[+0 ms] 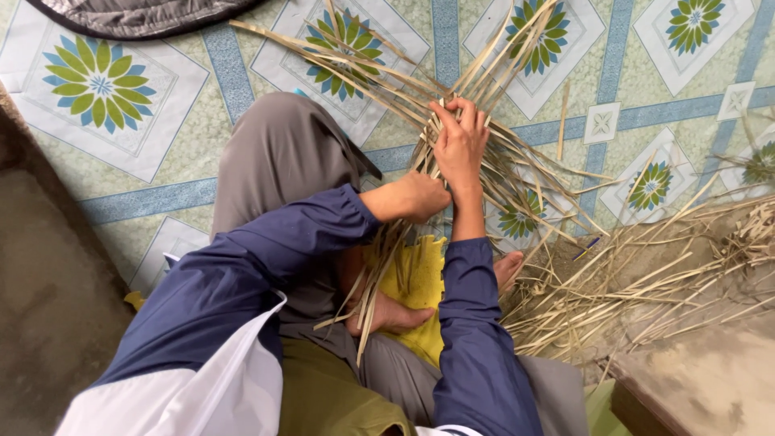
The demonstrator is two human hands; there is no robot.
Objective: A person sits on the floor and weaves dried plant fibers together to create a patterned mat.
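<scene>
Left hand's [420, 196] fingers hidden among the straw strips [452, 137].

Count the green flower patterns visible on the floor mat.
7 flower patterns: far left, top centre, top right of centre, top right, right, right edge, one half-hidden under strips. Others may be hidden.

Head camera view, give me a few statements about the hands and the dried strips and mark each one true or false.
1. Both hands grip the bundle of dried strips. True.
2. The right hand is farther from the body than the left hand. True.
3. The floor mat is plain white. False: it has blue bands with green and blue flower motifs.
4. The sleeves are red. False: they are dark blue.
5. Loose strips lie heaped on the person's right side. True.
</scene>
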